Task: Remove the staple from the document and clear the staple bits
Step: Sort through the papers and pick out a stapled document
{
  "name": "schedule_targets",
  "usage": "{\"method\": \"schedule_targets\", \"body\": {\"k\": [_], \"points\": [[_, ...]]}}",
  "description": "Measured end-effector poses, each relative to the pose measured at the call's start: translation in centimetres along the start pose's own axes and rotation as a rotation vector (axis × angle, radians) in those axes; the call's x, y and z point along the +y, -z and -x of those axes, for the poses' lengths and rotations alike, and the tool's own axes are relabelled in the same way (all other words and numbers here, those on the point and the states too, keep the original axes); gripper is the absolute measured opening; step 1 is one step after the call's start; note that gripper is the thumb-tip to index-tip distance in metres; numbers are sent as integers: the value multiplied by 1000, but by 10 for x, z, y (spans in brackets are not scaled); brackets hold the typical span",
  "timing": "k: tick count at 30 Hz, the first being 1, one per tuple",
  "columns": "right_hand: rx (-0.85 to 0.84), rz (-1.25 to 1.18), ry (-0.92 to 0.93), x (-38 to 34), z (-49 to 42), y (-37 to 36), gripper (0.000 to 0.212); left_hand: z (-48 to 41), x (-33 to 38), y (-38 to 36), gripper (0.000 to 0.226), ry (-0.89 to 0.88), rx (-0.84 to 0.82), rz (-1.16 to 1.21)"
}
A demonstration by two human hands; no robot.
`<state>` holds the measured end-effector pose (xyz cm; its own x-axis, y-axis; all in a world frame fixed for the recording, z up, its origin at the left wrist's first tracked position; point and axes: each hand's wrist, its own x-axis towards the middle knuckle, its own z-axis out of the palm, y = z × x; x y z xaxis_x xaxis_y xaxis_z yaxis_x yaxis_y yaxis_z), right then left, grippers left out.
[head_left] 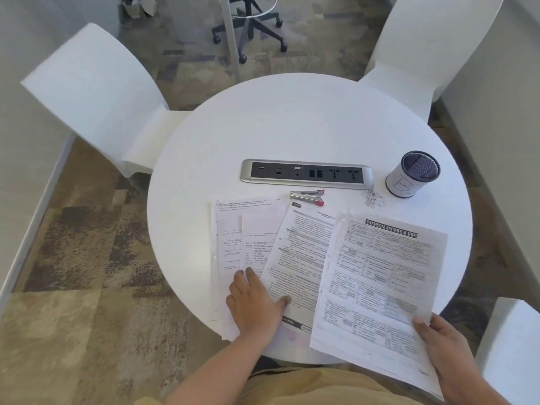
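Right hand [450,352]: you grip the lower right corner of the document [382,276] headed "NATIONAL INCOME & GDP", thumb on top of the sheet, fingers curled under its edge. That corner overhangs the near edge of the round white table [292,127]; the rest of the document lies tilted over the table.

Left hand [257,302]: flat, fingers straight, pressing on the other printed sheets [251,238], which are fanned out to the left and overlap. The document covers the right edge of the nearest sheet.

Staple in the document: too small to tell.

The silver staple tool [308,197] with red tips lies just beyond the sheets, near the socket panel [306,173].

The staple bits [374,198] sit in 1 small heap by the panel's right end, just beside the mesh cup [412,175], upright, marked "B".
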<state>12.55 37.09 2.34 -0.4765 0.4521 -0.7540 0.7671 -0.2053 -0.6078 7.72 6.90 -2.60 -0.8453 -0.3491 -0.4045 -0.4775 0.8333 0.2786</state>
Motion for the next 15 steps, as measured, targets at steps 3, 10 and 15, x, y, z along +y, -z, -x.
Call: {"method": "schedule_targets", "body": {"k": [3,10,15], "points": [[-12,-23,-2,-1,1,0,15,-2,5,-2,107,-60,15,-10],[11,-76,65,-6,7,0,17,-2,26,1,113,11,-63,-58],[-4,-73,103,-8,12,3,17,-9,29,5,94,127,-135,106]]}}
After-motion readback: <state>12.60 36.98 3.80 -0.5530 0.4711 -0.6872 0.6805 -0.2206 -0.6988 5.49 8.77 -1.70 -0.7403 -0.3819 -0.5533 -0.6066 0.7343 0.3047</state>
